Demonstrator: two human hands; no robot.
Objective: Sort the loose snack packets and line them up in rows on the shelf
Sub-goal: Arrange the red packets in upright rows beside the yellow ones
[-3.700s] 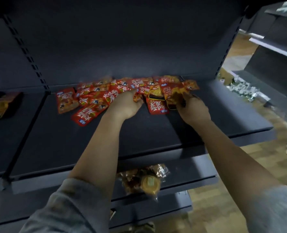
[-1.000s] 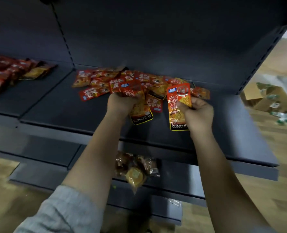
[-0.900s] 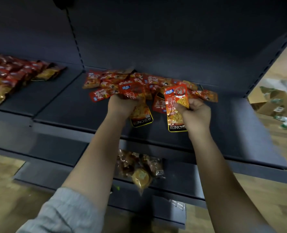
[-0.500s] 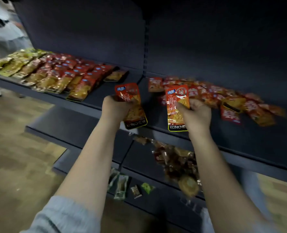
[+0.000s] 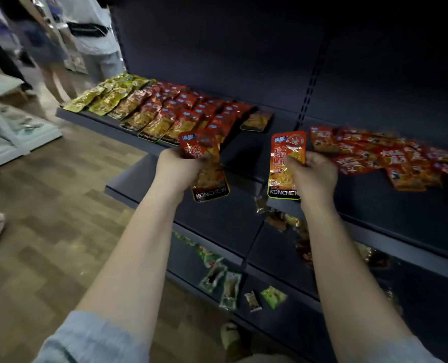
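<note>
- A red packet (image 5: 209,166) is gripped in the left hand (image 5: 177,167); another red packet (image 5: 285,166) is pinched in the right hand (image 5: 313,176); both are held up in front of the shelf (image 5: 375,205)
- Loose red packets (image 5: 390,155) are piled on the shelf to the right
- Neat rows of packets (image 5: 165,108) are seen farther back on the left

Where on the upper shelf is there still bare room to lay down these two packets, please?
Bare shelf lies between the sorted rows on the left and the loose pile on the right, around the lone packet. The front strip below the pile is bare too. Both stacks themselves are crowded.
</note>
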